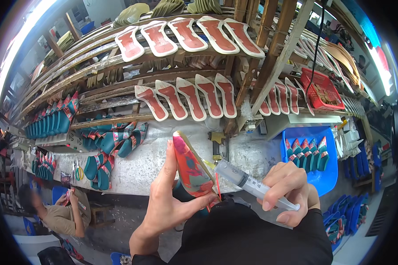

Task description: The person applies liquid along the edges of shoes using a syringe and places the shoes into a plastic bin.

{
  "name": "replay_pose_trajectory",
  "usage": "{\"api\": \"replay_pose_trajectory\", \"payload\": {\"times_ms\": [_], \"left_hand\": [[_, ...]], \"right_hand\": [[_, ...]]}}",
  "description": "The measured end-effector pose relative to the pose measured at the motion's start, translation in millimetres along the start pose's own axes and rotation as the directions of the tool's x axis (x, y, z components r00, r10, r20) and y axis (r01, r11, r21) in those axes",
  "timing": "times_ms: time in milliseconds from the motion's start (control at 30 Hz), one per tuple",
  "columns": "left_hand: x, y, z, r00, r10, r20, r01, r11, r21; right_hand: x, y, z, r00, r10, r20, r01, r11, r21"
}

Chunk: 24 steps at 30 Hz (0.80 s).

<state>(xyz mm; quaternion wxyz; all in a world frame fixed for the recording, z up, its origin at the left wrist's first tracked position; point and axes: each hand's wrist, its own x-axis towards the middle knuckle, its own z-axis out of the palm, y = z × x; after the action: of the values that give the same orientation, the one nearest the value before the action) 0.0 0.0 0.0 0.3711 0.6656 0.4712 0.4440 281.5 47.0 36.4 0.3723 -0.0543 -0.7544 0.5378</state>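
In front of me a pointed shoe (191, 170) with a red floral upper is held toe up, turned so that its sole edge faces right. My left hand (161, 201) is closed around its lower part, with the forefinger stretched along the side and the thumb across the bottom. My right hand (287, 190) grips a clear plastic syringe (247, 182), its fingers around the barrel and the plunger end near the palm. The syringe's yellowish tip is at the shoe's sole edge; whether it touches, I cannot tell.
A metal-topped bench (159, 165) carries floral shoes on teal lasts (112, 141) and scissors (78, 172). Wooden racks above hold white-edged red soles (188, 98). At right are a blue bin (323, 187) with several lasted shoes and a red basket (336, 104). A person (59, 216) sits at lower left.
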Motion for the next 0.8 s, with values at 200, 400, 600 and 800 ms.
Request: {"api": "replay_pose_trajectory", "payload": {"times_ms": [200, 400, 600, 800], "left_hand": [[0.9, 0.0, 0.1, 0.996, -0.055, -0.072, 0.043, 0.987, -0.155], [3.0, -5.6, -2.0, 0.994, -0.038, -0.1, 0.011, 0.967, -0.256], [6.8, -1.1, -7.8, 0.992, -0.101, -0.08, 0.058, 0.906, -0.42], [6.4, -6.4, -10.7, 0.988, -0.129, -0.087, 0.053, 0.803, -0.593]], "right_hand": [[-5.4, 4.9, 2.2, 1.0, 0.015, 0.001, -0.015, 0.995, 0.099], [-10.1, 8.5, 6.2, 0.999, 0.038, -0.017, -0.035, 0.989, 0.144], [-11.6, 12.6, 10.5, 0.999, 0.035, -0.018, -0.031, 0.984, 0.174], [-12.9, 15.7, 16.5, 0.998, 0.047, -0.047, -0.037, 0.981, 0.188]]}}
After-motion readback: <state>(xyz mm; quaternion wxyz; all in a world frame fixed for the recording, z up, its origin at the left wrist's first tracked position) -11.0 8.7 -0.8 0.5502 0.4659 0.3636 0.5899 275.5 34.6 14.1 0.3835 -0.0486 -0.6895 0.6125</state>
